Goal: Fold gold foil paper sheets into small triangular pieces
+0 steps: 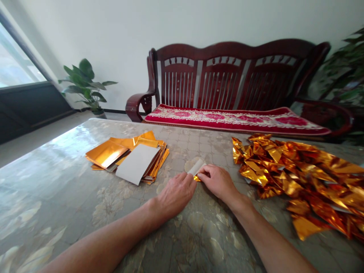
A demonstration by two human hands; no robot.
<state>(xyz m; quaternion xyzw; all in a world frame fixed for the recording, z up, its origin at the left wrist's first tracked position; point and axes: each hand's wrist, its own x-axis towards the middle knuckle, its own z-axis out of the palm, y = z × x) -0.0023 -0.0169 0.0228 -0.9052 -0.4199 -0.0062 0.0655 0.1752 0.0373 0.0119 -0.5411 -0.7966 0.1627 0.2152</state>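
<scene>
Near the middle of the table, a sheet of gold foil paper (196, 167) is partly folded, its pale grey back showing as a narrow strip and a bit of gold below. My left hand (179, 189) lies over its lower left part, fingers closed and mostly hidden behind the back of the hand. On the right side, my right hand (214, 178) pinches the paper's edge between thumb and fingers. Left of my hands is a loose stack of flat foil sheets (106, 151), one lying grey side up on top. To the right spreads a heap of folded gold foil pieces (284, 170).
The table (71, 201) has a glossy patterned cover. Behind it stands a dark red wooden bench (222, 87) with a red floral cushion (236, 119). A potted plant (87, 83) is at the back left, more foliage (347, 76) at the far right.
</scene>
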